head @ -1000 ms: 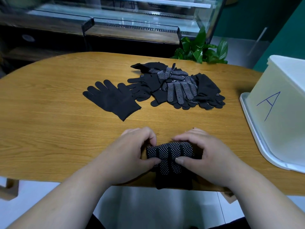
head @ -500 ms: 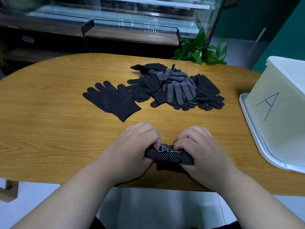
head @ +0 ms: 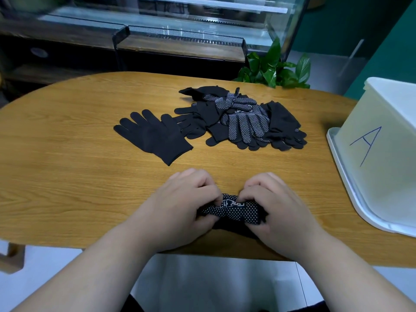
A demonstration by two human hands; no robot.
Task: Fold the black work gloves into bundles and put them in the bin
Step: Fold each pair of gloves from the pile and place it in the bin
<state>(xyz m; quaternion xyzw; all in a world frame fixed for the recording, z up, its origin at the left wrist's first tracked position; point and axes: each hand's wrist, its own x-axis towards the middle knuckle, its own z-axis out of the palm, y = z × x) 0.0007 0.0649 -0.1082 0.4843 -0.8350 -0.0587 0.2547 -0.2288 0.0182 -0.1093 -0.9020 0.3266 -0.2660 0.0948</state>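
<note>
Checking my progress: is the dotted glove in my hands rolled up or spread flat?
Rolled up. The glove is a short dotted bundle pinched between the left hand and right hand, with a dark part underneath.

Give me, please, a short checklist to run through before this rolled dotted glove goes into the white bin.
1. Both the left hand and the right hand grip the black white-dotted fabric glove bundle: ok.
2. Bundle rolled tight and tucked: cannot tell; its lower part is hidden under the hands.
3. The white plastic bin marked A stands on the right: ok.
4. Bin's top open: cannot tell; the frame cuts it off.
5. The wooden table lies bare between bundle and bin: ok.
</note>
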